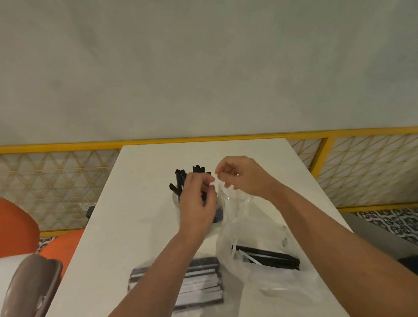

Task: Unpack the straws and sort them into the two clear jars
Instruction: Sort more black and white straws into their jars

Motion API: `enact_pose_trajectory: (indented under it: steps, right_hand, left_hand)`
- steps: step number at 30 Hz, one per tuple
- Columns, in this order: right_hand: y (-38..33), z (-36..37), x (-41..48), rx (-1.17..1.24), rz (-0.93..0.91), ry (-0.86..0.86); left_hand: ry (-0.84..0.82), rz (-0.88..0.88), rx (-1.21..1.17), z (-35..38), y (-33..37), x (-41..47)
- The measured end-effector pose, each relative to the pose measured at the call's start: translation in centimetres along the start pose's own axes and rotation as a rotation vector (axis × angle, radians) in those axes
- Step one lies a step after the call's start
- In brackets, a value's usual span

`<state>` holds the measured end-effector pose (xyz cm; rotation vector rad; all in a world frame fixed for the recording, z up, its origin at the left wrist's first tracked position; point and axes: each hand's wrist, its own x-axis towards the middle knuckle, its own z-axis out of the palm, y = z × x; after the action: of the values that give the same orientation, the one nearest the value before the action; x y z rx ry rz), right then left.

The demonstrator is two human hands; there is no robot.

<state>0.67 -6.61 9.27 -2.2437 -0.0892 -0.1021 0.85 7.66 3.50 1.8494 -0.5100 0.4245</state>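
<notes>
1. Our left grip (pixel 196 206) had its fingers curled in, and a dark straw (pixel 204 195) showed between the fingers and the thumb. A small white scrap (pixel 212 183) stuck out at the fingertips.
2. Our right grip (pixel 241 176) hung just beside the left one, fingers bent and tips drawn together close to that scrap. The blur kept us from telling whether it had hold of anything.
3. Both grips were above the two clear jars, which stood side by side in the middle of the white desk (pixel 137 212).
4. The left jar (pixel 175 197), partly hidden behind our left grip, held a bunch of black straws (pixel 179 180) standing up past its rim.
5. The right jar (pixel 233 203) stood under our right grip, and we could make out no straws in it.
6. Nearer to us, on the right, lay a crumpled clear plastic bag (pixel 280 277) with a bundle of black straws (pixel 269 255) lying flat inside it.
7. To the left of the bag, under our left forearm, lay a pack of wrapped straws (pixel 201 282), dark with pale stripes.
8. At the desk's left side were orange chairs (pixel 7 222) and a white and grey object (pixel 27 295) that we could not identify.
9. Behind the desk ran a yellow-framed lattice railing (pixel 56 184) below a plain grey wall (pixel 196 60), and patterned floor (pixel 405 223) showed on the right.
</notes>
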Motion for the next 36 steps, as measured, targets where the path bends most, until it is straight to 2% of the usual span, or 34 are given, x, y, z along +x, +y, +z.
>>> enact_pose_trajectory:
  steps: [5,8,11,14,17,23,27,36]
  right_hand:
    - [4.4,-0.7,-4.3,-0.204,0.185,-0.195]
    - [7.9,0.5,-7.0,-0.347,0.333,-0.308]
    - [11.2,2.2,-9.6,-0.523,0.37,-0.415]
    - [14.0,2.8,-12.2,-0.52,0.411,-0.49]
    - [15.9,2.9,-14.0,-0.5,0.434,-0.496]
    - [17.2,2.1,-15.5,-0.457,0.437,-0.428]
    - [17.5,2.3,-15.1,-0.421,0.445,-0.441]
    - [18.5,1.5,-15.0,-0.395,0.465,-0.407]
  left_hand:
    - [-0.465,0.0,0.073,4.0,-0.3,-4.6]
    - [-0.69,-0.028,0.221,6.2,-1.0,-6.4]
    - [-0.899,-0.017,0.379,8.2,-1.8,-7.6]
    - [-1.082,-0.006,0.498,9.7,-3.0,-9.0]
    - [-1.221,0.085,0.666,10.8,-4.5,-10.6]
    - [-1.14,0.14,0.736,11.7,-4.8,-11.3]
    - [-1.101,0.19,0.791,12.6,-4.2,-12.0]
    - [-1.022,0.09,0.717,13.1,-4.3,-12.8]
